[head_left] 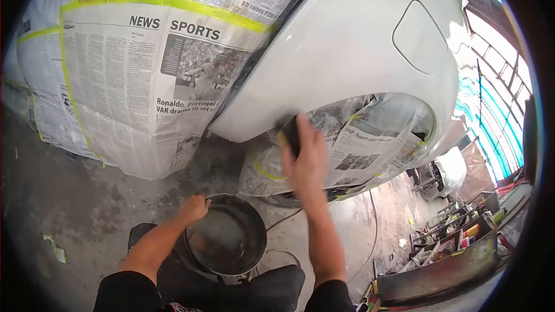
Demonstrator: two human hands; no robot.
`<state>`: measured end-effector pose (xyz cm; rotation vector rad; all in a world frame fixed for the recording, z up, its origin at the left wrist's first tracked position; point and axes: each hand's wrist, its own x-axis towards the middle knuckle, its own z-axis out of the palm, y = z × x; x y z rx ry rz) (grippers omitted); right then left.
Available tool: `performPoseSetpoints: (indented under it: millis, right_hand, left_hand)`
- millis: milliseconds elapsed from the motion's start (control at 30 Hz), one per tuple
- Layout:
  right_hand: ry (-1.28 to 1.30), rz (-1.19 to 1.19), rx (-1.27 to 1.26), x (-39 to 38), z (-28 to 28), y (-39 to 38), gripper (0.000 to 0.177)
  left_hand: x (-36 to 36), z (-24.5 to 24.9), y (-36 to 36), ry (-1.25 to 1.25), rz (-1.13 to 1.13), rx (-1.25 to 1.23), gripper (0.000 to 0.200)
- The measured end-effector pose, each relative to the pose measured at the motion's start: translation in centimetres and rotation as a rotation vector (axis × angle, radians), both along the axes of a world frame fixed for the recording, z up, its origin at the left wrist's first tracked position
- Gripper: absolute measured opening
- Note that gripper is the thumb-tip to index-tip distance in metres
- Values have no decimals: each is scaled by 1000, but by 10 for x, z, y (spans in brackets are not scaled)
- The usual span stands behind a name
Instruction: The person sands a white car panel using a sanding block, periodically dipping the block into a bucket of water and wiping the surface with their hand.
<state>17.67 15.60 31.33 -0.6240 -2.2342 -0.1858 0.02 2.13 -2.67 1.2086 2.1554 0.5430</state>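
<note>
My left hand (196,208) is closed on the rim of a round black basin (263,225), which has cloudy water in the bottom. My right hand (306,162) is raised against the lower edge of a white car panel (347,40), near the wheel arch. In its fingers is a dark block (290,136) with a yellowish edge, slightly blurred; its working face is hidden. Newspaper (364,144) covers the wheel just behind that hand.
More newspaper (115,81), held by yellow tape, covers the car's side at left. A hose (376,225) runs over the concrete floor. At right stands a long metal tray (433,274) near bottles and tools. A scrap of tape (56,249) lies at left.
</note>
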Motion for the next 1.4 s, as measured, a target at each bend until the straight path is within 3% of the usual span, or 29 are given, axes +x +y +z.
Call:
performPoseSetpoints:
  millis: [67,133,200,267,367,400,467,533,600,667,733,767,833,933,1000,1067,1200,1300,1333,1400]
  right_hand:
    - [120,-25,377,-32,65,18,78]
    - [238,-126,566,-60,110,45,77]
    - [308,-179,603,-74,132,42,74]
    - [341,-221,624,-85,114,43,69]
    - [226,-218,846,-95,26,41,55]
    - [185,-146,827,-92,-5,41,52]
    - [119,-169,839,-86,5,36,52]
    - [108,-225,915,-90,55,41,50]
    - [246,-278,820,-101,122,46,55]
    - [385,-291,736,-105,153,45,63]
    - [292,-360,663,-108,115,33,59]
    - [238,-429,828,-111,71,44,51]
    - [80,-172,857,-91,-3,29,52]
    - [40,-150,879,-89,33,30,53]
    - [108,-276,795,-101,88,29,68]
    - [191,-302,674,-113,119,19,71]
    - [164,-284,858,-107,38,29,57]
    - [30,-170,906,-90,54,30,54]
    - [47,-203,965,-93,81,47,57]
    - [131,-165,828,-103,135,40,68]
  left_hand:
    - [0,7,-1,-9,13,11,48]
    - [-2,20,-3,-16,4,-36,46]
    - [-4,21,1,-25,-15,-98,45]
    - [-2,25,4,-34,-28,-114,44]
    - [1,33,3,-28,-26,-66,43]
    - [2,25,6,-26,-14,-49,43]
    - [8,16,11,-23,-1,-16,45]
    - [10,11,16,-7,-7,7,49]
    - [13,18,19,-3,-54,-32,53]
    - [12,25,20,14,-97,-73,57]
    - [11,32,21,51,-147,-111,60]
    - [9,33,23,37,-175,-113,61]
    - [-1,23,22,9,-240,-124,62]
    - [-4,6,25,65,-215,-68,67]
    - [-6,6,31,56,-265,-133,69]
    - [-7,11,32,29,-299,-190,71]
    - [-10,43,24,4,-320,-219,70]
    - [-5,39,21,41,-251,-160,68]
    - [-4,31,19,60,-224,-146,67]
    - [-7,40,29,-69,-252,-217,67]
